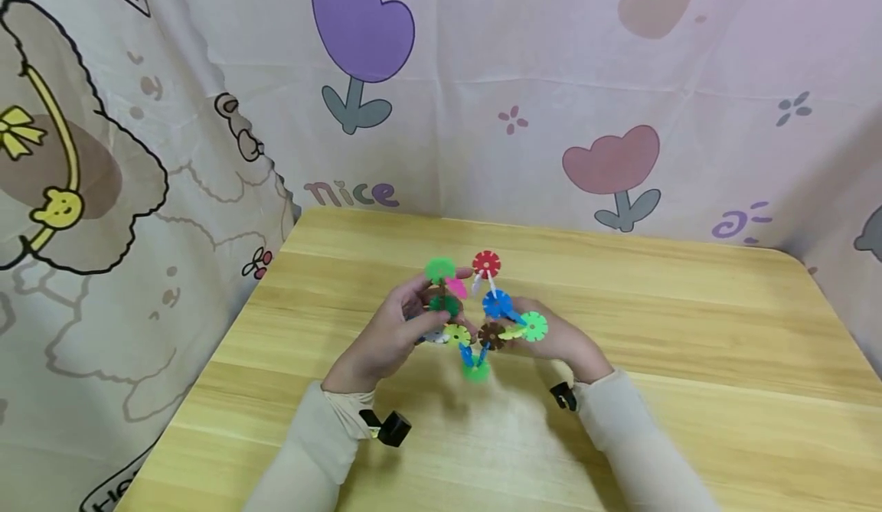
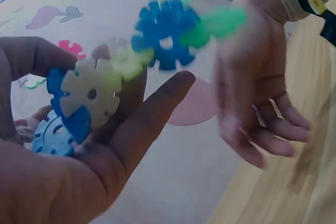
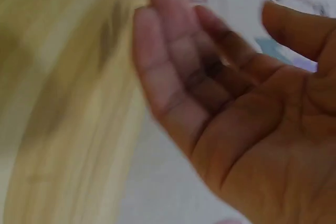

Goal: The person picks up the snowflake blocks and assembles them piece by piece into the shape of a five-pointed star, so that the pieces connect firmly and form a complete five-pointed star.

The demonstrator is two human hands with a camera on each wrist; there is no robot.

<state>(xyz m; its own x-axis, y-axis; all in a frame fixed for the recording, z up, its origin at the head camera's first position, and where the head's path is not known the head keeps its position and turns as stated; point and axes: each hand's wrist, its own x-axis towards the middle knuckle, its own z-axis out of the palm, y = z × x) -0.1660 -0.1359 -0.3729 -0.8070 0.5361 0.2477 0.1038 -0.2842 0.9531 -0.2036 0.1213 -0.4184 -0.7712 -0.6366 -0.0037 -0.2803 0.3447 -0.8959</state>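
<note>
A structure of interlocking snowflake discs [image 1: 497, 298] in green, red, blue, brown, yellow, white and pink is held above the table. My left hand [image 1: 386, 336] grips its left side. Seen from the left wrist, thumb and fingers curl around a white disc [image 2: 79, 90] and the blue discs joined to it. Farther along the structure, a blue disc [image 2: 167, 51] and a blurred green one stick out past the thumb. My right hand [image 1: 551, 336] is behind the right side of the structure. The right wrist view shows that palm [image 3: 252, 124] with fingers loosely bent and nothing in them.
Under the hands is a light wooden table [image 1: 689, 313]. Behind it and along the left hangs a printed cloth [image 1: 482, 167] with tulips and cartoon shapes. A small black camera [image 1: 394, 429] is strapped to the left wrist, and another black mount [image 1: 563, 396] to the right.
</note>
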